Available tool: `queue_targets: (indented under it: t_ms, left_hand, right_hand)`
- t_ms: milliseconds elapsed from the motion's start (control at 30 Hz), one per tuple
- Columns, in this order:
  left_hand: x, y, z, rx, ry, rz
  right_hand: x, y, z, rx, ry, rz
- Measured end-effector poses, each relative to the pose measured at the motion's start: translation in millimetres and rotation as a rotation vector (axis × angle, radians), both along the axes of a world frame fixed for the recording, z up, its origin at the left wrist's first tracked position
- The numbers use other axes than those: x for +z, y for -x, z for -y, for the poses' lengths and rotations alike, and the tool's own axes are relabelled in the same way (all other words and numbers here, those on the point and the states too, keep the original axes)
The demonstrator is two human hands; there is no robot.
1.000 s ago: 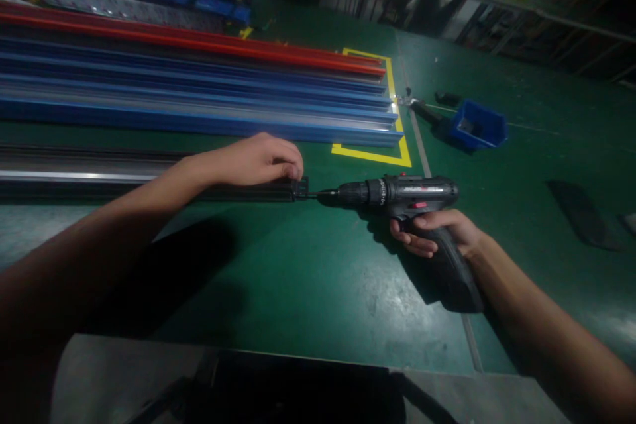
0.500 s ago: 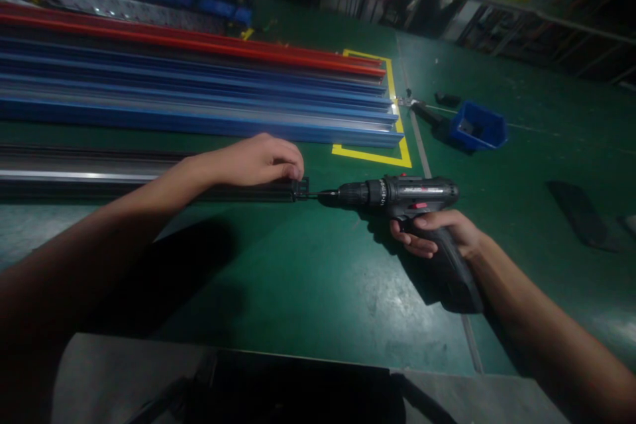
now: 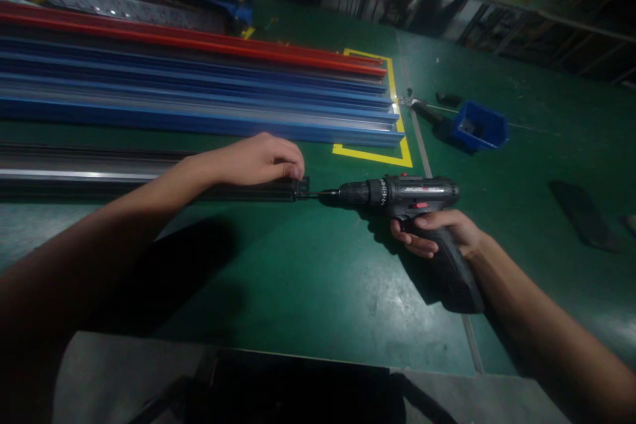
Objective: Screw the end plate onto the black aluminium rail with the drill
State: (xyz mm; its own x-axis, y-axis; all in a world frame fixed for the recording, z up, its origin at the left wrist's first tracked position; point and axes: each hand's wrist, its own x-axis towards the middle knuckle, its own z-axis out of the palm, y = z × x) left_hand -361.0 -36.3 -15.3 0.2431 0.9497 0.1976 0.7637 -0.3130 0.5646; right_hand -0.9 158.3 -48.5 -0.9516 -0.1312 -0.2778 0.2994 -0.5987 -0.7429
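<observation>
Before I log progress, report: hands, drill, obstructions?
Right hand gripping drill. Left hand at black rail, beside end piece. Bit pointed at end piece, contact unclear. No obstruction visible between.

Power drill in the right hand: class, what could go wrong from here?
The left hand is close to the drill bit, so a slip could injure it. That hand alone appears to steady the end of the dark profile, which might shift or twist. Only the right hand holds the power drill, so the drill bit might drift off line.
</observation>
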Motion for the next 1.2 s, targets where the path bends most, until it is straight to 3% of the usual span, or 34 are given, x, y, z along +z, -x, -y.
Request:
queue_targets:
  t_ms: [1200]
  left_hand:
    - [1.8,-1.1,-0.1,0.000,-0.003,0.002]
  right_hand:
    - [-1.9,0.5,-0.8,0.013,0.038,-0.028]
